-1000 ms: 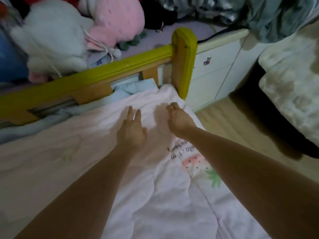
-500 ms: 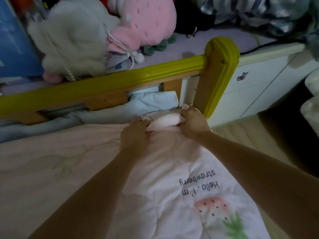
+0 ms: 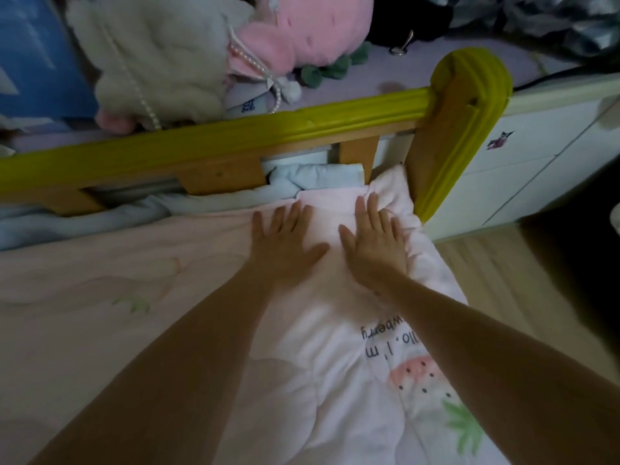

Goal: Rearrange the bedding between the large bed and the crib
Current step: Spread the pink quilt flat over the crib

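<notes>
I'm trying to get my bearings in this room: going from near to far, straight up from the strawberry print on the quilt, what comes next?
Strawberry print → right hand flat on the pink quilt → light blue padding → yellow rail → pink plush toy.

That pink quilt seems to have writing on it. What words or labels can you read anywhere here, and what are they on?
"llo, I'm" and "wberry", upside down on the pink quilt above its strawberry picture; the right arm hides the first letters of each.
Blue print on a white tag beside the plush toys: too small to read.
Small dark sticker on the white drawer unit: a picture, with no words that can be made out.
</notes>
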